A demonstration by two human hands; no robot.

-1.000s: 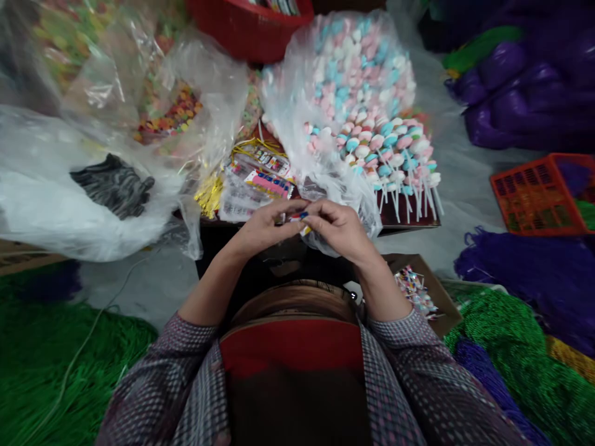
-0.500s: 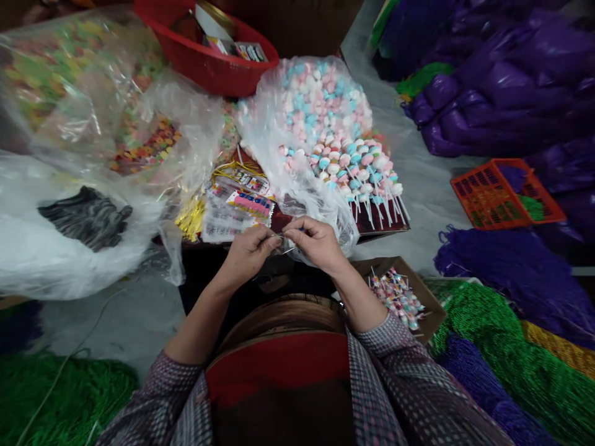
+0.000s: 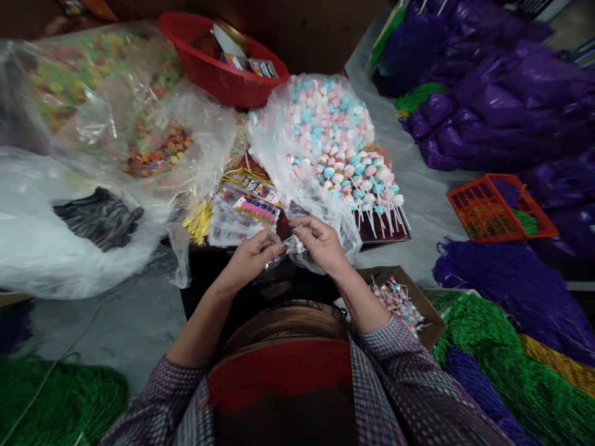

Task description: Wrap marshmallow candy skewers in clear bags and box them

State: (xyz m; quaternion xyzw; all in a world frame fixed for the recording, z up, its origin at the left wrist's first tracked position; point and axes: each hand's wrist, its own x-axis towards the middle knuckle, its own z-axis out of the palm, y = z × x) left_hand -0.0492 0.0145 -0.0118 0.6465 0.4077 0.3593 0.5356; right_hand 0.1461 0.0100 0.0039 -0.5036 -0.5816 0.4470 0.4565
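At the table's near edge, my left hand [image 3: 251, 257] and my right hand [image 3: 320, 244] are close together. Each pinches part of a small clear plastic wrapper [image 3: 289, 243] stretched between the fingertips; its shape is hard to make out. Just beyond my left hand lie printed clear wrappers [image 3: 230, 220] in a pile, with gold twist ties [image 3: 199, 223] at their left. An open clear bag of pink, blue and white marshmallows [image 3: 320, 111] spreads past my right hand. Marshmallow lollipops [image 3: 367, 176] are heaped beside it, white sticks facing me.
A red basin [image 3: 223, 80] stands at the back, and large bags of fruit-coloured candies [image 3: 106, 87] fill the left. Low on the right, a cardboard box [image 3: 430, 310] holds wrapped lollipops. An orange basket [image 3: 483, 207], purple sacks [image 3: 506, 99] and green strands [image 3: 493, 347] lie farther right.
My view has shifted slightly, so the table's contents sit a little lower. Between my fingers the clear wrapper now shows more plainly, where thin shiny strips showed before.
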